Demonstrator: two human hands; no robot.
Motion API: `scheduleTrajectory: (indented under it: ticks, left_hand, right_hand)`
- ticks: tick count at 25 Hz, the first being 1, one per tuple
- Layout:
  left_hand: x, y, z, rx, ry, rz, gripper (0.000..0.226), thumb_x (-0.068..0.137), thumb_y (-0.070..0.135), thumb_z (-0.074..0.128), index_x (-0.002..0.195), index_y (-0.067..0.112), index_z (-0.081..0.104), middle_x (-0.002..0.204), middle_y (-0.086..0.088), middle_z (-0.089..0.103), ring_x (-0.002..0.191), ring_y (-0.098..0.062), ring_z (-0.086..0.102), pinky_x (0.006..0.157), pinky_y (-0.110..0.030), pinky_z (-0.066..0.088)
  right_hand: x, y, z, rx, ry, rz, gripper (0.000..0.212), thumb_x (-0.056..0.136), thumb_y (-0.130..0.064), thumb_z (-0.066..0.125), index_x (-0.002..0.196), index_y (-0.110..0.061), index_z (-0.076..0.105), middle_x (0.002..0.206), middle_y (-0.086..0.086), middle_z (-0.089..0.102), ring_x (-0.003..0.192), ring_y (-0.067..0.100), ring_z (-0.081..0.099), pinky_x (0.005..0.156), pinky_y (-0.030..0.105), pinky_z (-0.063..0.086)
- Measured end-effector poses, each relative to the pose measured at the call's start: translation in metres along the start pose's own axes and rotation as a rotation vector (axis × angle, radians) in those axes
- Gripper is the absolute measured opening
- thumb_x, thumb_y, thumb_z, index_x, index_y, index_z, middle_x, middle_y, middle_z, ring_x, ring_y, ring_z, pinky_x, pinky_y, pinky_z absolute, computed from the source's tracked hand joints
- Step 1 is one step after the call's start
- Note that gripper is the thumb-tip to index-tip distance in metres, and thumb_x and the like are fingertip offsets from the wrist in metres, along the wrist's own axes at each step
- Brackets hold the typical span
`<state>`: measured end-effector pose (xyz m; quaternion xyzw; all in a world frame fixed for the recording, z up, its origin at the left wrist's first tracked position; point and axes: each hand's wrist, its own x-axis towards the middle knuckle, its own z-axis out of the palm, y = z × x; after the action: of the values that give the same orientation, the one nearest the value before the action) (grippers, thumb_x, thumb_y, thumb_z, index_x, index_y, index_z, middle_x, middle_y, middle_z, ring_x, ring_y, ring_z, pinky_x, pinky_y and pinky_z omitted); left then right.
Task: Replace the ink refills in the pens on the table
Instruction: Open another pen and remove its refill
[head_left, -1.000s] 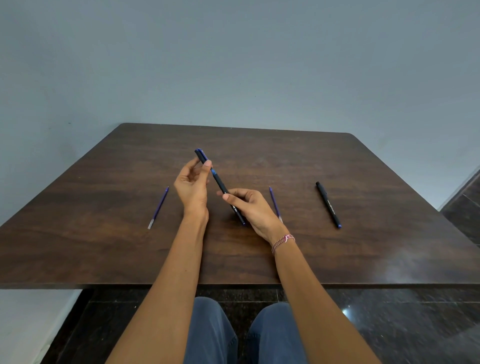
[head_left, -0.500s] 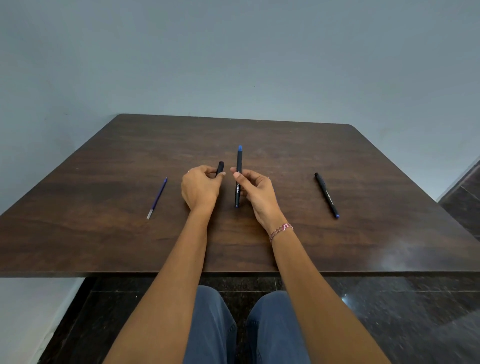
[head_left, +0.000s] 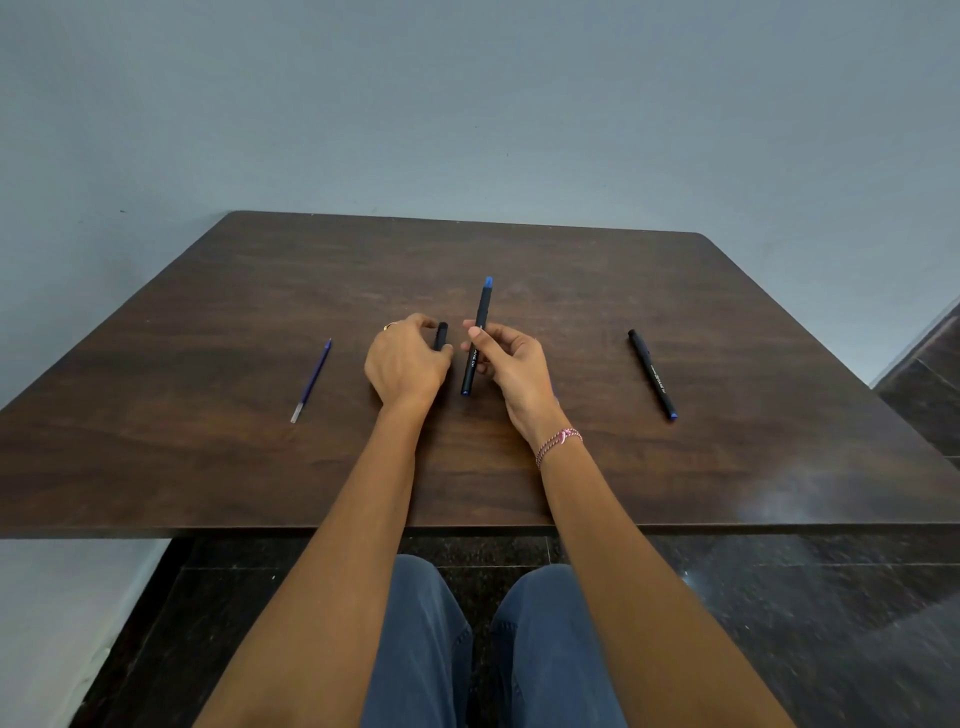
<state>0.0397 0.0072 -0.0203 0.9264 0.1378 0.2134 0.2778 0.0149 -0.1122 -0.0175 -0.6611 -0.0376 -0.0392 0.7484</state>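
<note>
Where the plain grey-blue wall (head_left: 467, 104) fills the whole upper half, we see a dark wood-grain table (head_left: 208, 467) pushed up against it, rounded far corners, near edge running across the lower middle. Below that edge we see dark polished stone floor (head_left: 779, 623), glossy with a few reflections, and our knees in blue jeans (head_left: 426, 649).

Both our forearms reach in over the near edge. Left hand (head_left: 405, 364) is curled around a short black cap (head_left: 441, 336), fingers clenched on it, cap tip poking out above the thumb. Right hand (head_left: 511, 364), with a pink bracelet (head_left: 558, 444) at the wrist, pinches the black pen barrel (head_left: 475, 343) between thumb and fingers; barrel is tilted nearly upright, blue end pointing away, lower end near the tabletop — touching or not, we can't tell.

Left of the hands, well apart, a thin blue refill (head_left: 311, 379) lies flat on the table. Right of the hands, well apart, a second black pen (head_left: 652, 373) lies flat, capped, blue end toward us.
</note>
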Motion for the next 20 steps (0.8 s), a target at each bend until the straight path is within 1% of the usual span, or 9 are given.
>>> scheduleTrajectory:
  ticks: [3,6,8,11,13,15,17,19,20]
  left_hand:
    - [0.0,-0.001,0.002,-0.014,0.005,0.006,0.045,0.077,0.041,0.075,0.118,0.026,0.062,0.109,-0.002,0.068,0.106,-0.021,0.061,0.077,-0.036,0.05]
    - [0.001,-0.001,0.002,-0.03,-0.021,-0.002,0.048,0.078,0.039,0.074,0.122,0.027,0.058,0.107,-0.002,0.069,0.106,-0.021,0.061,0.079,-0.037,0.052]
    - [0.0,-0.001,-0.001,-0.054,-0.004,-0.008,0.052,0.076,0.041,0.075,0.123,0.028,0.057,0.107,-0.001,0.068,0.107,-0.02,0.059,0.079,-0.036,0.051]
    - [-0.003,0.001,-0.006,-0.17,0.19,0.042,0.044,0.077,0.044,0.071,0.116,0.026,0.061,0.097,0.001,0.062,0.098,-0.017,0.056,0.071,-0.029,0.043]
    - [-0.003,0.0,-0.006,-0.369,0.263,0.107,0.032,0.083,0.036,0.066,0.11,0.02,0.066,0.091,0.002,0.06,0.09,-0.014,0.056,0.071,-0.027,0.043]
    - [0.001,-0.001,-0.006,-0.761,0.136,0.075,0.025,0.092,0.02,0.058,0.114,0.011,0.066,0.098,-0.004,0.064,0.091,-0.012,0.06,0.08,-0.031,0.052]
    - [0.003,0.0,-0.009,-1.193,-0.121,-0.021,0.03,0.099,0.007,0.044,0.123,0.003,0.059,0.11,-0.013,0.066,0.1,-0.016,0.064,0.086,-0.03,0.054]
    - [0.002,0.003,-0.013,-1.427,-0.331,-0.05,0.034,0.101,0.004,0.035,0.131,0.001,0.051,0.12,-0.016,0.064,0.112,-0.022,0.063,0.077,-0.024,0.055]
    - [0.001,0.005,-0.015,-1.503,-0.41,-0.052,0.035,0.101,0.005,0.034,0.132,0.001,0.05,0.121,-0.016,0.064,0.115,-0.024,0.062,0.065,-0.021,0.054]
  right_hand:
    - [-0.001,-0.001,-0.001,-0.002,-0.017,-0.005,0.011,0.093,-0.019,0.059,0.101,-0.019,0.068,0.081,0.0,0.068,0.072,0.002,0.057,0.061,0.013,0.046]
    - [-0.001,-0.001,-0.001,-0.009,-0.008,-0.007,0.014,0.093,-0.02,0.06,0.104,-0.017,0.069,0.076,-0.005,0.065,0.068,0.002,0.054,0.059,0.014,0.043]
    - [-0.001,0.0,-0.001,-0.009,-0.014,-0.019,0.014,0.093,-0.021,0.06,0.103,-0.018,0.069,0.076,-0.009,0.065,0.072,0.002,0.056,0.059,0.013,0.043]
    - [-0.001,0.001,-0.001,0.004,-0.032,-0.039,0.014,0.093,-0.02,0.059,0.103,-0.018,0.069,0.071,-0.016,0.066,0.072,-0.003,0.059,0.059,0.011,0.043]
    - [0.001,0.002,-0.002,-0.004,-0.061,-0.044,0.017,0.095,-0.021,0.058,0.104,-0.013,0.07,0.063,-0.018,0.064,0.067,-0.008,0.058,0.06,0.009,0.042]
    - [0.002,0.002,-0.002,-0.025,-0.111,-0.042,0.025,0.096,-0.022,0.055,0.106,-0.003,0.068,0.061,-0.018,0.063,0.066,-0.009,0.057,0.061,0.008,0.04]
    - [0.0,0.0,-0.002,-0.033,-0.179,-0.033,0.024,0.097,-0.024,0.054,0.105,-0.008,0.07,0.066,-0.013,0.065,0.068,-0.005,0.057,0.058,0.009,0.04]
    - [-0.002,-0.001,-0.001,-0.034,-0.237,-0.038,0.021,0.098,-0.025,0.052,0.102,-0.015,0.071,0.074,-0.003,0.068,0.074,0.003,0.059,0.057,0.014,0.041]
    - [-0.002,-0.002,-0.001,-0.039,-0.258,-0.044,0.021,0.098,-0.025,0.051,0.101,-0.016,0.07,0.077,0.002,0.07,0.076,0.005,0.06,0.057,0.015,0.041]
